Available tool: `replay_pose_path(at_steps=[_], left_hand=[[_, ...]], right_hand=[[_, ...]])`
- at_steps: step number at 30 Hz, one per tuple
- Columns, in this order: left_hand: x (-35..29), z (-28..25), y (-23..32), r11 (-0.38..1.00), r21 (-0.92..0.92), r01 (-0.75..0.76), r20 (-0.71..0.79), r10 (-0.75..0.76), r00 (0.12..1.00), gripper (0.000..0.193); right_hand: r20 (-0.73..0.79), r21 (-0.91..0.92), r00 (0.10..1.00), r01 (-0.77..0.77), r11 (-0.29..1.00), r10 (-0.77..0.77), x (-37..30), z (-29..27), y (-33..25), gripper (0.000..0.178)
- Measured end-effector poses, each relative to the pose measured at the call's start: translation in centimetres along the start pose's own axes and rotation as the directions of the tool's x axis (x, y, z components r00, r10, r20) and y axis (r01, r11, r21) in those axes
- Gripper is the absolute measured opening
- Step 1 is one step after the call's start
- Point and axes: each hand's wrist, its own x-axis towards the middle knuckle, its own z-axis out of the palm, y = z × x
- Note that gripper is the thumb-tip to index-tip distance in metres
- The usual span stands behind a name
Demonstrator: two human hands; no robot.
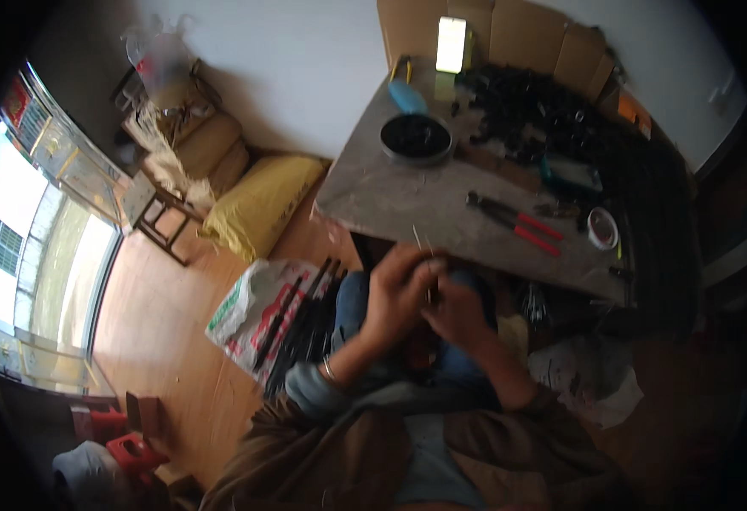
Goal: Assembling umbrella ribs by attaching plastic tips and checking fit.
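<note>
You have both hands raised above your lap, just short of the near edge of the counter [365,186]; your left hand [393,294] is curled with its fingertips drawn together, grasping some thin pale strands [419,238] that poke up past the fingers toward the counter; your right hand [461,315] sits just beside it, fingers bent inward, at a small dark piece [431,295] between the two hands — whether that hand grips it or only touches it, you cannot tell from here, since the fingers hide most of it; a bracelet [328,369] circles your left wrist. On the counter ahead, pliers with red handles [522,231] lie slantwise, nearest to your right hand; a smaller pair of pliers [558,209] lies just beyond them, with a round white tub [591,230] to the right; a round pan [419,160] full of dark pieces stands farther back, and behind it to the right spreads a heap of black pieces [518,104] — too jumbled to tell apart; a bright upright panel [451,45] stands at the back, before the brown cardboard [522,36]. On the floor to your left, black rods [301,328] lie on a printed plastic bag [241,315]; a yellow sack [263,204] lies farther off, near a wooden chair [159,213].
</note>
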Motion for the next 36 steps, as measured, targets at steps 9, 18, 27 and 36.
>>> replay_pose_path(at_steps=[9,18,27,36], left_hand=[[1.9,-1.7,-0.7,0.986,0.157,-0.064,0.265,0.021,0.964,0.022],[2.0,-2.3,-1.6,0.852,-0.358,0.383,0.557,-0.134,0.820,0.039],[0.8,0.4,-0.8,0.630,-0.681,0.374,0.357,-0.161,0.920,0.030],[2.5,2.8,-0.8,0.815,-0.532,0.229,0.291,-0.078,0.954,0.030]], right_hand=[[0.120,0.752,0.968,-0.233,0.616,0.220,1.6,-2.2,0.3,0.011],[0.356,0.804,0.934,-0.319,0.501,0.025,1.6,-4.9,-0.4,0.007],[0.025,0.722,0.974,-0.174,0.670,0.226,0.4,-3.0,-2.0,0.008],[0.066,0.721,0.954,-0.249,0.647,0.293,0.6,-3.9,-1.4,0.011]])
